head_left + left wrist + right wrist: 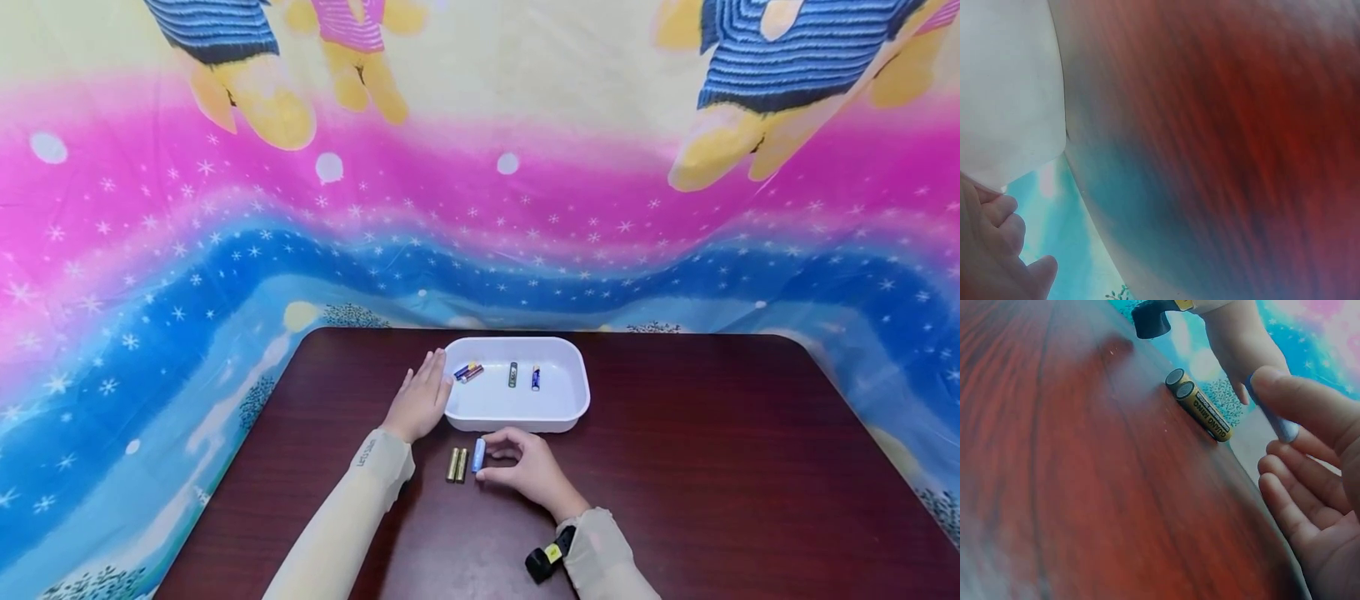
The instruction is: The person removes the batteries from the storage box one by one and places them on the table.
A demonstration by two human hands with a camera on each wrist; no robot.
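Pale sleeves (333,521) cross the frame's bottom edge; at lower centre the right hand (531,468) pinches the blue battery (478,456) by its ends, just beside two gold batteries (452,465), while the left hand (418,402) rests straight-fingered against the white tray (517,424); a light, level grip clear of that pair should work best.

Head: bright, even light, sharp; soft shadow beside left sleeve (337,508) on tabletop (712,467). Left wrist: hazy, tabletop smeared, probably out of focus; bluish reflection. Right wrist: dimmer, pale glare lower left; gold batteries (1205,412) legible, blue battery (1277,421) soft.
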